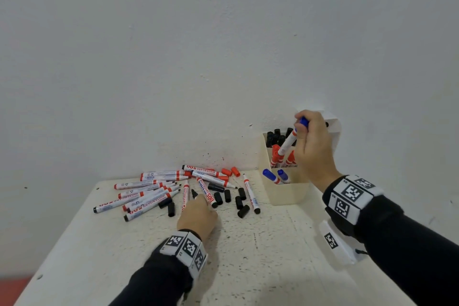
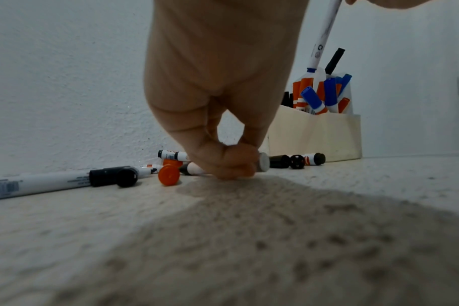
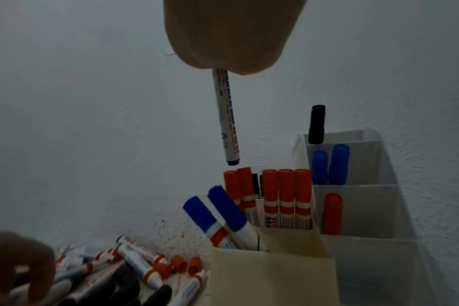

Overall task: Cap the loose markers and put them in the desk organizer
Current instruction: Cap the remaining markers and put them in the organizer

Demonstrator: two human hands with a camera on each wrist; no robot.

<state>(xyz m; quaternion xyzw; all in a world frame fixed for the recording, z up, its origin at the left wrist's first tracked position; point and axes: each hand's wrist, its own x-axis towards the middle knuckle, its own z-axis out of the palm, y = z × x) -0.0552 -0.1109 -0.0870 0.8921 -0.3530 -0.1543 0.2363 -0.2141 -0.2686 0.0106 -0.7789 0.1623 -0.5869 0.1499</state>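
Two blue-capped markers (image 1: 270,176) lean in the organizer's (image 1: 288,194) front compartment, five orange-capped ones (image 3: 286,198) stand behind. Right hand (image 1: 313,146) fingers grip a blue marker (image 1: 289,140) above it. Left hand (image 1: 197,216) fingers pinch a marker (image 2: 262,163) lying on the surface (image 1: 260,256) among scattered black caps (image 1: 239,202).

A plain white wall (image 1: 198,45) with a rough, lightly textured finish fills the background. Dark specks dot it low down, near the white speckled tabletop (image 1: 260,256) pushed against it. The light is soft and even.
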